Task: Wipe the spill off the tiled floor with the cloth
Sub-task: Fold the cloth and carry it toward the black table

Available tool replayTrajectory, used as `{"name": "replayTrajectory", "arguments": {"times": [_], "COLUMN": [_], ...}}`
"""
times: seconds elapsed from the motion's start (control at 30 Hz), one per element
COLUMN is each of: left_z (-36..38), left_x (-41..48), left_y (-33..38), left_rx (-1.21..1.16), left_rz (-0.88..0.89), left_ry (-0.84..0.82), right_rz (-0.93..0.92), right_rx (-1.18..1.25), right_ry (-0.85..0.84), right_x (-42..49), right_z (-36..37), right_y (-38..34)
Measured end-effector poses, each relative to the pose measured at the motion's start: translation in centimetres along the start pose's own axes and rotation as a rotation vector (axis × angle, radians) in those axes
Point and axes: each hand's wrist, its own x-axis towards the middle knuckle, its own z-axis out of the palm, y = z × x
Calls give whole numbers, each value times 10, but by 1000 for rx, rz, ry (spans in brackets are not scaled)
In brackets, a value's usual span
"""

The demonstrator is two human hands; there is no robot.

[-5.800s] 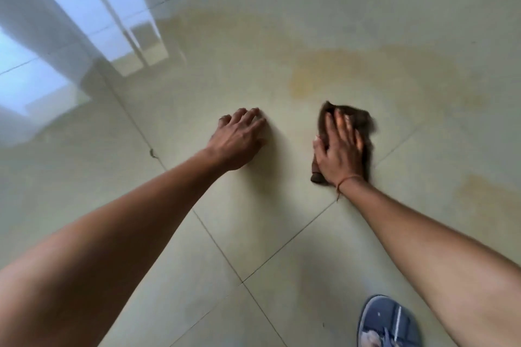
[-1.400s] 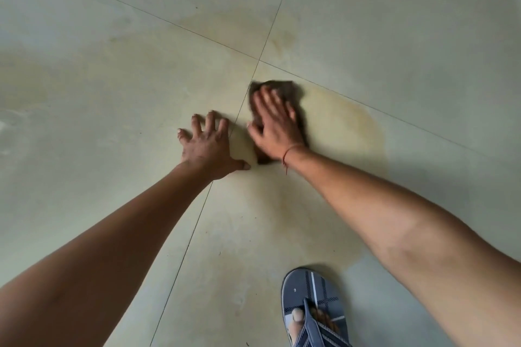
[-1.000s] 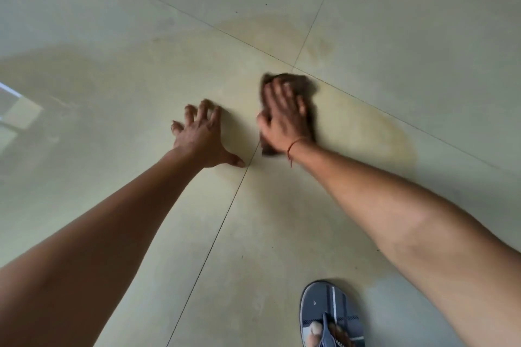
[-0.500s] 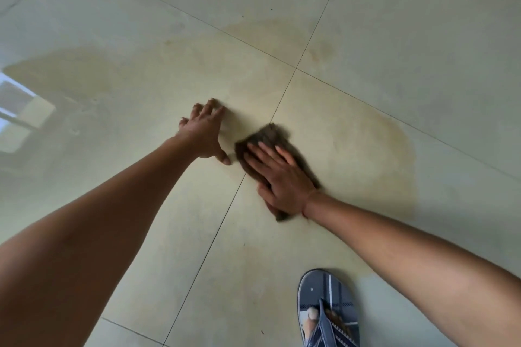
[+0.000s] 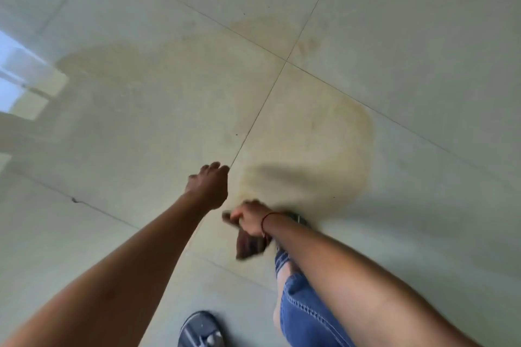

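Observation:
A wide yellowish spill stains the pale tiled floor around a crossing of grout lines. My right hand, with a red thread at the wrist, is closed around the dark brown cloth, which hangs from the fist off the floor, blurred by motion. My left hand is raised just left of it, fingers curled loosely and holding nothing. Both hands sit nearer to me than the stain.
My knee in blue denim is under the right forearm. A grey sandal shows at the bottom edge, another sandal partly behind the right wrist. A window reflection glares at the left. A small chip marks a grout line.
My right hand has pulled back toward me and lifted the cloth off the floor, gripping it in a fist. My left hand has come up off the tile. The view rose.

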Motion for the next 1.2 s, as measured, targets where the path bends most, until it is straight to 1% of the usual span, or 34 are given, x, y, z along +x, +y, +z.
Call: {"name": "replayTrajectory", "arguments": {"times": [0.03, 0.07, 0.1, 0.13, 0.2, 0.27, 0.3, 0.4, 0.47, 0.5, 0.57, 0.7, 0.73, 0.83, 0.93, 1.03, 1.1, 1.13, 1.17, 1.2], "left_z": [-4, -13, -28, -42, -80, -130, -156, -246, -321, -351, -404, -486, -499, -541, -581, -611, -630, -637, -647, -656], "left_x": [-19, -42, -71, -92, -138, -180, -199, -259, -318, -342, -386, -478, -491, -542, -580, -606, -621, -625, -635, -643], "left_y": [-4, -6, -9, -11, -9, 1, 10, 51, 89, 106, 130, 160, 165, 193, 221, 235, 243, 245, 251, 255], "left_rx": [7, 9, 7, 3, -20, -77, -105, -224, -417, -552, -719, -856, -867, -899, -902, -861, -782, -757, -746, -749], "left_rz": [-12, -23, -39, -54, -95, -100, -88, -55, -74, -86, -53, 142, 157, 152, 141, 159, 192, 192, 185, 161], "left_ry": [-25, -40, -55, -61, -62, -45, -39, 31, 103, 144, 182, 303, 334, 499, 632, 686, 687, 698, 742, 794], "right_rz": [35, 45, 30, 28, 46, 81, 108, 72, 6, -28, -109, -261, -291, -372, -452, -524, -575, -588, -609, -634], "right_rx": [18, 33, 55, 84, 132, 222, 309, 548, 640, 672, 707, 735, 738, 738, 659, 509, 465, 479, 527, 621], "right_ry": [-135, -211, -235, -209, -122, 27, 114, 357, 494, 552, 617, 660, 690, 796, 779, 709, 709, 717, 709, 681], "right_x": [-13, -34, -60, -81, -126, -177, -202, -278, -347, -377, -433, -557, -575, -636, -675, -703, -718, -723, -733, -743], "right_z": [10, 14, 9, -2, -41, -101, -132, -218, -274, -297, -335, -390, -398, -420, -438, -449, -459, -464, -473, -480], "right_y": [-14, -30, -46, -54, -79, -102, -116, -166, -206, -223, -251, -296, -301, -312, -317, -319, -321, -321, -322, -325]}}
